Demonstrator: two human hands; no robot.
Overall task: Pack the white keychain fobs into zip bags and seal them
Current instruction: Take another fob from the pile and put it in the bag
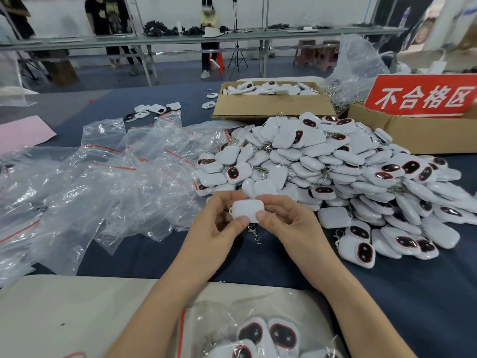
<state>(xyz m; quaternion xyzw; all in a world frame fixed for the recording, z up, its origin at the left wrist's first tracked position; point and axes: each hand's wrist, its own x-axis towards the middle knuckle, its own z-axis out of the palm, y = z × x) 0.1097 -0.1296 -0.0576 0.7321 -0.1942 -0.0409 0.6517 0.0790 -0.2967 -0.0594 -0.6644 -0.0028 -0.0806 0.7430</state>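
Note:
Both my hands hold one white keychain fob (247,209) above the dark blue table. My left hand (222,220) pinches its left side and my right hand (282,217) pinches its right side. Its metal clasp (254,233) dangles below. A big heap of white fobs (335,177), some showing dark red-rimmed faces, lies just beyond and to the right. Empty clear zip bags (103,182) with red seal strips are spread to the left. A filled zip bag (258,334) of fobs lies at the bottom, between my forearms.
A cardboard box (271,105) with more fobs stands behind the heap. Another box (413,130) with a red sign (423,96) sits at the right. A pink sheet (23,133) lies far left. People stand at a bench in the background.

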